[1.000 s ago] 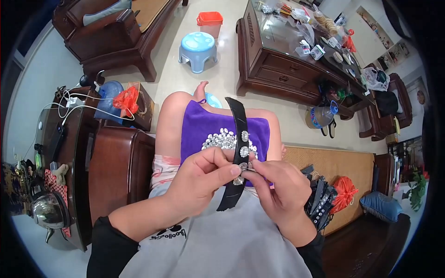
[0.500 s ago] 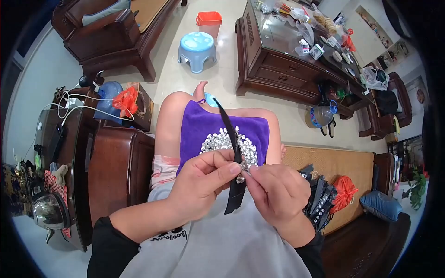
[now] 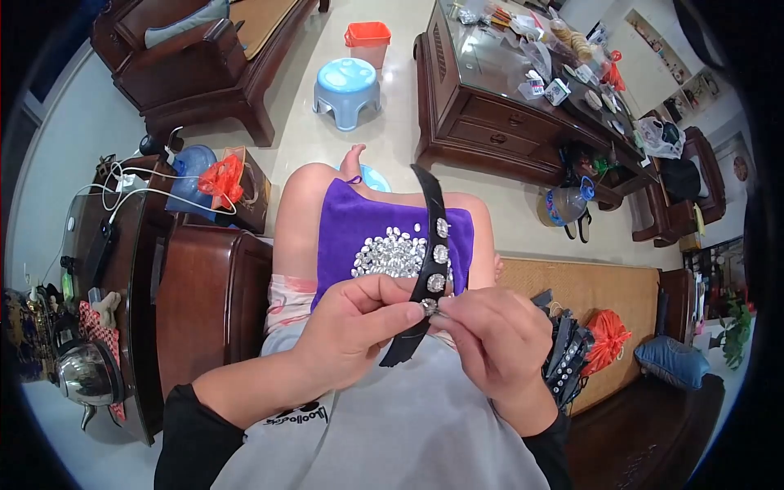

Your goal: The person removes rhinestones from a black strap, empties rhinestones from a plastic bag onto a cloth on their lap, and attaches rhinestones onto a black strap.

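Note:
A black strip (image 3: 432,196) with several clear round stones along it hangs between my hands, over my lap. My left hand (image 3: 347,322) pinches its lower part from the left, thumb beside the lowest visible stone (image 3: 429,306). From the right, my right hand (image 3: 494,331) has thumb and forefinger pressed together at the strip's edge by that stone; whatever lies between those fingertips is too small to make out. Beneath, a purple cloth (image 3: 343,224) covers my lap and bears a pile of shiny stones (image 3: 392,253).
On the woven mat (image 3: 616,294) at my right lie a bundle of black strips (image 3: 567,351) and a red plastic bag (image 3: 606,341). Ahead stand a blue stool (image 3: 347,90), a red bucket (image 3: 369,42) and a dark cabinet (image 3: 506,114). A kettle (image 3: 86,371) is far left.
The strip turned edge-on, its top swinging left, then turned back with its stones facing me and its top further right. Both hands have stayed close together on it.

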The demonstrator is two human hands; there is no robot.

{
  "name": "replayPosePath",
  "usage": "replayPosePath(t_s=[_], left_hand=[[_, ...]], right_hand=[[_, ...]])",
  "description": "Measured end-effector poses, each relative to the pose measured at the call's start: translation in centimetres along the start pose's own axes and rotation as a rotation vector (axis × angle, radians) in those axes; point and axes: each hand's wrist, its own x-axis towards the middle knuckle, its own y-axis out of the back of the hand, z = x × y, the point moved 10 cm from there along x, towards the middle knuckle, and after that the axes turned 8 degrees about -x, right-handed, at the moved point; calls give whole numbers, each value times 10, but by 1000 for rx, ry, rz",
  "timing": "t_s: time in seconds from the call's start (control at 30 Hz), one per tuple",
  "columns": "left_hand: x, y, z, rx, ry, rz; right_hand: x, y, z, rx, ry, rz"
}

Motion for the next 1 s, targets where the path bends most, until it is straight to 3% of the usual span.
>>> replayPosePath(t_s=[0.17,0.8,1.0], left_hand=[[0,8,3,148,-56,73],[-7,-3,24,514,-297,8],[-4,9,19,287,-193,100]], right_hand=[[-1,-7,-4,-45,31,-95],[0,-17,3,46,-43,-152],[-3,-14,8,89,-92,-101]])
